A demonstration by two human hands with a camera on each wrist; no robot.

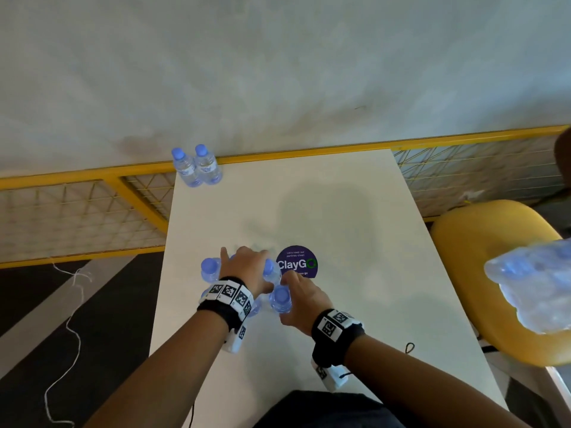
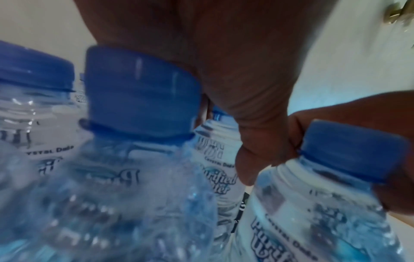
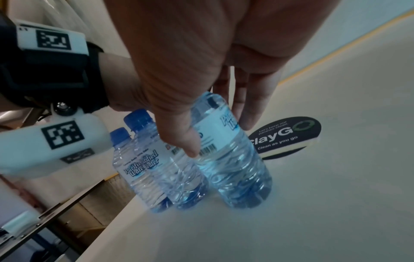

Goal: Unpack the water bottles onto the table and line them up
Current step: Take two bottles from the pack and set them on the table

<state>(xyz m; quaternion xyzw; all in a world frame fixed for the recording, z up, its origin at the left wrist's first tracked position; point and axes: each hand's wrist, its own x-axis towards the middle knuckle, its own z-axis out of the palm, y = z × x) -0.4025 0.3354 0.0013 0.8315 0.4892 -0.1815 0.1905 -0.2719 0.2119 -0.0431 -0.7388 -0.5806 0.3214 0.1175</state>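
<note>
Cluster of water bottles (image 1: 213,270) stands on the bench (image 1: 340,196) near edge, beside the ClayGo sticker (image 1: 296,261). Right hand (image 1: 301,301) is wrapped round one bottle (image 3: 228,150) — upright, base down. Left hand (image 1: 247,267) lies over the caps, grip unclear. Two lined-up bottles (image 1: 197,166) at far left corner, touching. Step looks like picking; next — carry it beside that pair.

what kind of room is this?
Likely an office pantry or canteen: the round purple ClayGo sticker reads "keep our pantries clean", on a white table beside a yellow moulded chair.
</note>
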